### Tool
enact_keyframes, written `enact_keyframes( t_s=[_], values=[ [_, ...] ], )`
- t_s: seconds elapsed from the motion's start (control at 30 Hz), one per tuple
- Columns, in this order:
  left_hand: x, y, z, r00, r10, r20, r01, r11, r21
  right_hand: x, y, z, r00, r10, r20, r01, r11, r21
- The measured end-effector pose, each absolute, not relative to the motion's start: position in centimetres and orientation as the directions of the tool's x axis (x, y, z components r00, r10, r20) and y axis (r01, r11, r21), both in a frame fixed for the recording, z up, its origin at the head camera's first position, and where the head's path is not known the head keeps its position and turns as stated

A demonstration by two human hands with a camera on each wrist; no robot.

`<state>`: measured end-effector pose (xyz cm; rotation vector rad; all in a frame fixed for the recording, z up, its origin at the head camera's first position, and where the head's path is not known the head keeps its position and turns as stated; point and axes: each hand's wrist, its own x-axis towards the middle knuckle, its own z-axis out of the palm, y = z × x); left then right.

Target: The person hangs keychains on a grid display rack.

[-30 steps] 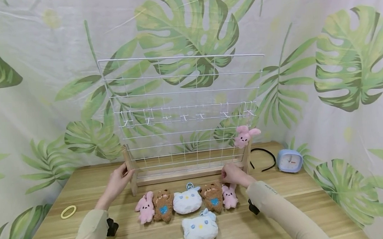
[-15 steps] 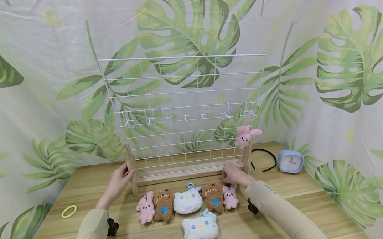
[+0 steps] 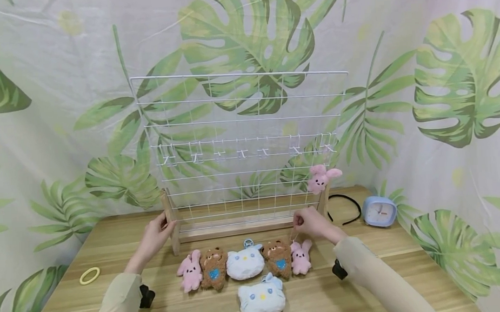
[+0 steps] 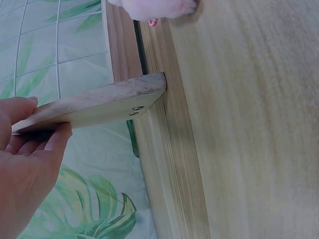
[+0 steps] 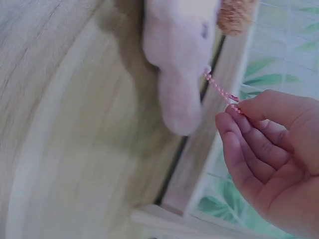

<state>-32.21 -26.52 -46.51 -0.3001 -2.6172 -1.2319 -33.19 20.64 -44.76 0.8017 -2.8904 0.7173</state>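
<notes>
At a wooden tabletop (image 3: 323,292), a person's right hand (image 3: 313,222) is pinching a pink beaded chain (image 5: 218,89) between thumb and fingertips, the other fingers lying close together and curling loosely toward the palm. The pink rabbit plush (image 3: 300,257) on that chain is standing at the right end of a row of plush toys, just in front of the rack's wooden crossbar (image 3: 236,228) and beside a brown bear (image 3: 278,259); whether it is bearing on the tabletop or just clearing it, the views are not showing. The left hand (image 3: 158,232) is gripping the rack's left wooden upright (image 4: 114,99), thumb on one face and fingers on the other, apparently steadying it near the tabletop's far left corner.

The step in hand appears to be the taking up of this rabbit by its chain. The next move is likely calling for a firm pinch and a straight raise, keeping the toy from brushing the bear and the top of the loop free of the fingers.

Toward the far right corner, a hanging pink rabbit (image 3: 317,181) is dangling below a line of clear hooks (image 3: 241,154), while a blue clock (image 3: 379,211) is standing by the right edge.
</notes>
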Motion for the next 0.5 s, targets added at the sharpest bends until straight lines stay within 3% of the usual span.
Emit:
enact_keyframes(
  t_s=[0.5],
  values=[
    [-32.1, -26.4, -46.4, -0.949, 0.082, 0.304, 0.282, 0.649, 0.707, -30.3, 22.8, -40.7, -0.845, -0.444, 0.298, -0.534, 0.713, -0.453]
  ],
)
